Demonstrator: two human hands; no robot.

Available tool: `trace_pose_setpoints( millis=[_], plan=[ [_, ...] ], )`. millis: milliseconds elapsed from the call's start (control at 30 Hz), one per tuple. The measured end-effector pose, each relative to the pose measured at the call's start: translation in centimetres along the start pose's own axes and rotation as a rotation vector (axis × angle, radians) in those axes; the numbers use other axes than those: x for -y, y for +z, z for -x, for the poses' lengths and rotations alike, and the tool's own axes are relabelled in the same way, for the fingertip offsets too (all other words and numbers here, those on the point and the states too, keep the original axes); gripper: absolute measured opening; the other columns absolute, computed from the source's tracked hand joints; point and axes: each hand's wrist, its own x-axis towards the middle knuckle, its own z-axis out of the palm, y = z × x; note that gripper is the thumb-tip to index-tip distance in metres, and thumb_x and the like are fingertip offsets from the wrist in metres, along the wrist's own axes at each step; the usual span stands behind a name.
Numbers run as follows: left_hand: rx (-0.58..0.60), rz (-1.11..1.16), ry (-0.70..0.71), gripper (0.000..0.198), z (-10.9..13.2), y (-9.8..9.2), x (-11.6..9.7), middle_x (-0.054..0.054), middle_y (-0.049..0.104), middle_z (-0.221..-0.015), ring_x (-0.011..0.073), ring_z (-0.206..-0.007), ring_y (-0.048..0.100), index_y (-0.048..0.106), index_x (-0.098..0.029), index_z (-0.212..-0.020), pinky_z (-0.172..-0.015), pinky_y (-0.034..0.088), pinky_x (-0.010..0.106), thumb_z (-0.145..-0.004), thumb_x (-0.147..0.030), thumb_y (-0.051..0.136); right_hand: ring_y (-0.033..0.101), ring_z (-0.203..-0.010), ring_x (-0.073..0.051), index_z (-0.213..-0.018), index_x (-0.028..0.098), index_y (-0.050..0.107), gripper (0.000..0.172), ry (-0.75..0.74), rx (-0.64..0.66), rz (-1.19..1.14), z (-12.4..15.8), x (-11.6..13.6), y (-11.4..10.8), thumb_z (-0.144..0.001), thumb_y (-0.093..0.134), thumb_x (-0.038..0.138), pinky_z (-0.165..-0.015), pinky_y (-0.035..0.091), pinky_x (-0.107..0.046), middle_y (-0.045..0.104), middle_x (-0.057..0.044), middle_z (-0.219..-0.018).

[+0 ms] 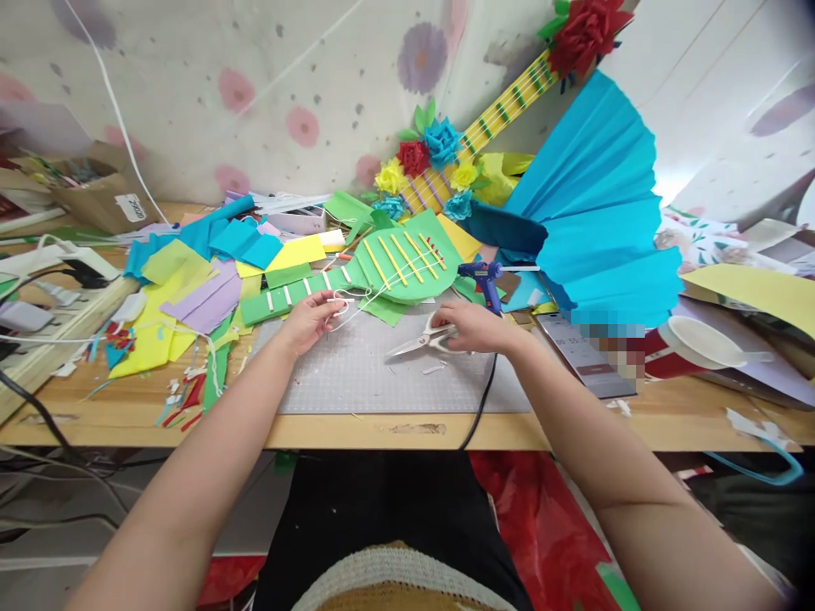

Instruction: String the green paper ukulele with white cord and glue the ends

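Observation:
My left hand [311,322] is closed in a pinch on a thin white string [367,294]. The string loops loosely from my fingers across a green paper guitar [451,240], which has yellow strips on its body, small red pieces at one end and white bars along its neck. My right hand [469,326] grips scissors [411,346] with pale handles, their blades pointing left just above the grey cutting mat [344,382]. Behind my right hand lies a blue glue gun [489,288], partly hidden by that hand.
A yellow paper guitar [503,110] with paper flowers leans on the wall beside a large pleated blue paper fan [598,204]. Coloured paper scraps [204,297] heap at left, near a power strip [76,265]. A phone [582,352] and a red-and-white cup [662,352] stand at right.

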Motion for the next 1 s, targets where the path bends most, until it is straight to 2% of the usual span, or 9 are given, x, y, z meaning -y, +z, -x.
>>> trace_pose_setpoints(
  millis=[100,167,333,400,467,567,667,1000],
  plan=[
    [-0.007,-0.038,0.016,0.034,-0.2,-0.1,0.2,-0.001,0.063,-0.069,0.0048,-0.052,0.05,0.062,-0.015,-0.074,-0.038,0.031,0.015,-0.048,-0.022,0.083,0.058,-0.084,-0.019,-0.099,0.019,0.058,0.032,0.074,-0.073,-0.213,0.1,-0.6,-1.3,-0.067,0.056,0.018,-0.067,0.04,-0.026,0.065,-0.006,-0.098],
    [-0.002,-0.079,0.033,0.035,-0.3,-0.2,0.4,0.0,0.064,-0.069,0.006,-0.052,0.051,0.062,-0.016,-0.074,-0.038,0.032,0.016,-0.047,-0.023,0.084,0.058,-0.082,-0.018,-0.102,0.02,0.055,0.032,0.074,-0.144,-0.292,-0.6,-0.3,-1.6,-0.07,0.054,0.021,-0.066,0.039,-0.026,0.066,-0.006,-0.1],
    [0.037,-0.238,0.07,0.033,-0.2,-0.3,0.5,0.0,0.062,-0.063,0.0067,-0.05,0.049,0.065,-0.015,-0.072,-0.039,0.033,0.019,-0.048,-0.029,0.083,0.056,-0.083,-0.021,-0.097,0.018,0.055,0.025,0.098,-0.424,-0.109,-4.6,1.6,0.5,-0.074,0.055,0.029,-0.07,0.035,-0.029,0.065,-0.008,-0.093],
    [0.051,-0.288,0.069,0.032,-0.1,-0.2,0.4,-0.001,0.06,-0.059,0.0072,-0.049,0.048,0.066,-0.015,-0.071,-0.04,0.033,0.02,-0.049,-0.031,0.083,0.056,-0.088,-0.023,-0.094,0.017,0.055,0.027,0.077,-0.484,-0.021,-5.7,2.1,1.7,-0.076,0.056,0.036,-0.072,0.033,-0.031,0.065,-0.011,-0.096],
    [0.074,-0.323,0.056,0.032,0.0,-0.2,0.3,0.0,0.059,-0.057,0.0076,-0.048,0.048,0.067,-0.015,-0.071,-0.041,0.033,0.02,-0.049,-0.032,0.083,0.056,-0.09,-0.024,-0.09,0.017,0.057,0.028,0.053,-0.485,0.06,-6.1,2.2,2.7,-0.077,0.056,0.042,-0.072,0.031,-0.031,0.065,-0.012,-0.095],
    [0.098,-0.35,0.036,0.032,0.0,-0.2,0.2,0.0,0.059,-0.056,0.0073,-0.048,0.047,0.068,-0.014,-0.07,-0.041,0.032,0.02,-0.048,-0.033,0.083,0.056,-0.083,-0.022,-0.082,0.018,0.059,0.028,0.083,-0.441,0.112,-5.8,1.8,3.5,-0.081,0.052,0.045,-0.067,0.028,-0.031,0.066,-0.01,-0.086],
    [0.112,-0.358,0.023,0.033,-0.1,-0.3,0.3,0.0,0.06,-0.058,0.0073,-0.048,0.048,0.068,-0.015,-0.071,-0.041,0.032,0.02,-0.049,-0.034,0.083,0.056,-0.076,-0.02,-0.078,0.019,0.061,0.028,0.125,-0.404,0.135,-5.4,1.4,3.6,-0.082,0.05,0.045,-0.063,0.026,-0.03,0.067,-0.008,-0.082],
    [0.159,-0.41,0.012,0.034,-0.3,-0.8,0.5,0.002,0.062,-0.061,0.007,-0.049,0.048,0.068,-0.014,-0.074,-0.042,0.031,0.02,-0.052,-0.036,0.081,0.059,-0.076,-0.019,-0.077,0.02,0.062,0.023,0.038,-0.407,0.187,-5.2,1.2,3.5,-0.08,0.053,0.04,-0.062,0.025,-0.03,0.069,-0.006,-0.083]
  ],
)
